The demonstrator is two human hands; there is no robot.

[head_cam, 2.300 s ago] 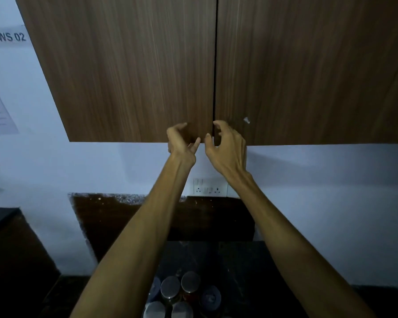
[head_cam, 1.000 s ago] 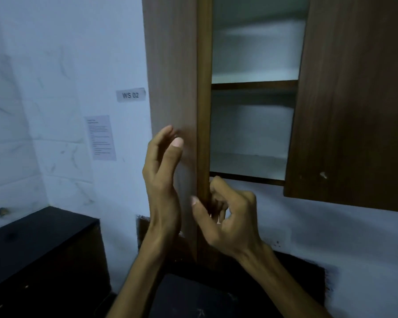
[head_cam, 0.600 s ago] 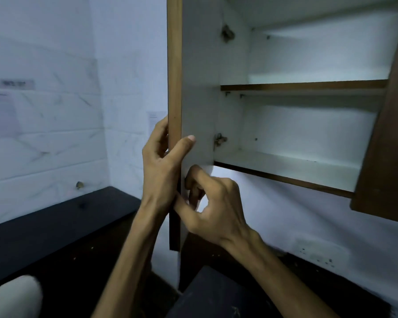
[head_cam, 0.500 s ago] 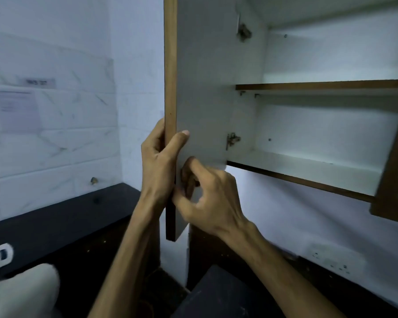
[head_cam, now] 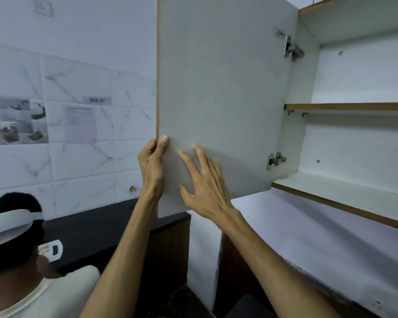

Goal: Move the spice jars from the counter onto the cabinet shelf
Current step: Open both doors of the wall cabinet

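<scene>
Setting: a kitchen-style training or data-collection workstation. Indicators: a wall-mounted cabinet with white interior shelves (head_cam: 345, 193) and a white-lined door (head_cam: 216, 88), white marble-pattern wall tiles (head_cam: 78, 161), and a dark table (head_cam: 97, 228). A printed "WS 07" wall label (head_cam: 97, 100), posted instruction sheets (head_cam: 79, 125) and a second person wearing a white head strap (head_cam: 9, 222) mark a numbered station.

Two bare forearms, no sleeves, watch or rings; slim left grip (head_cam: 152, 165) and right grip (head_cam: 205, 191).
</scene>
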